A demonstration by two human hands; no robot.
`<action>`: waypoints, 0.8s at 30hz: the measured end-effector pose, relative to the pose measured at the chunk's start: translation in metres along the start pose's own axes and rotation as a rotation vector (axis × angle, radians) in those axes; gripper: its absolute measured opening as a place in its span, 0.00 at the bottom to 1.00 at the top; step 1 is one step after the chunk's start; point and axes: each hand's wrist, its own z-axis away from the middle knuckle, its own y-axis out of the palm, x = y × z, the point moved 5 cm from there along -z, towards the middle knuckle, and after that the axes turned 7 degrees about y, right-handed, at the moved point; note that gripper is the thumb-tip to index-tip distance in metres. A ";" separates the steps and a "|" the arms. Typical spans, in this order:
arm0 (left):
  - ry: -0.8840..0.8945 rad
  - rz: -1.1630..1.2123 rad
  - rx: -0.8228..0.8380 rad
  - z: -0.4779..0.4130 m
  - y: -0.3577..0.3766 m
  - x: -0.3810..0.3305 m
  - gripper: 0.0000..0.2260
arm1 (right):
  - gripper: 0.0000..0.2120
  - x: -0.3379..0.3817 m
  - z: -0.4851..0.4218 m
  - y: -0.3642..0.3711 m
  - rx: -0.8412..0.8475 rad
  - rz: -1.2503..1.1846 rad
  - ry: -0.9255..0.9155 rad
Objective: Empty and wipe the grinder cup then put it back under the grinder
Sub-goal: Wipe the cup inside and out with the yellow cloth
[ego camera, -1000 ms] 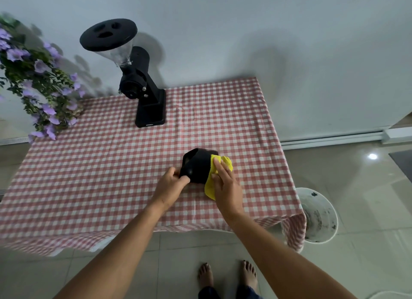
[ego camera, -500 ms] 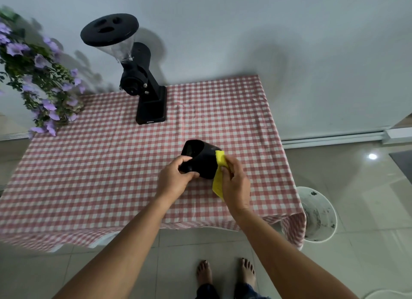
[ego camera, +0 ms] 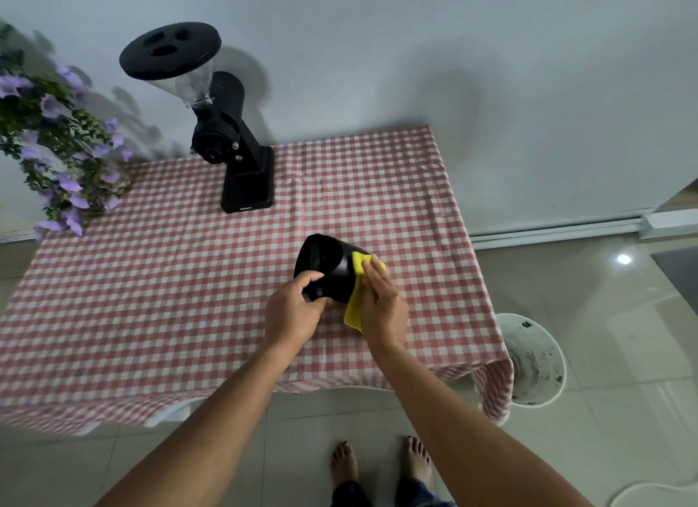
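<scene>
While my left hand [ego camera: 292, 312] grips the tilted black grinder cup [ego camera: 328, 267] at frame centre above the bench [ego camera: 151, 280], my right hand [ego camera: 381, 304] presses a yellow cloth [ego camera: 355, 306] against it.

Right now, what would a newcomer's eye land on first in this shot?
The yellow cloth pressed by the right hand against the black cup, which the left hand holds tipped on its side over the checked tablecloth. Next, the black grinder at the table's back edge, with purple flowers at far left.
</scene>
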 end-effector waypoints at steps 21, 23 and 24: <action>-0.003 0.141 0.184 -0.014 -0.009 0.004 0.27 | 0.17 0.002 -0.029 0.007 0.128 -0.086 0.098; -0.097 0.220 0.155 -0.019 -0.012 0.005 0.30 | 0.16 0.000 -0.025 0.008 0.103 -0.110 0.096; -0.126 0.191 0.131 -0.023 -0.012 0.006 0.29 | 0.16 -0.002 -0.023 0.007 0.088 -0.123 0.103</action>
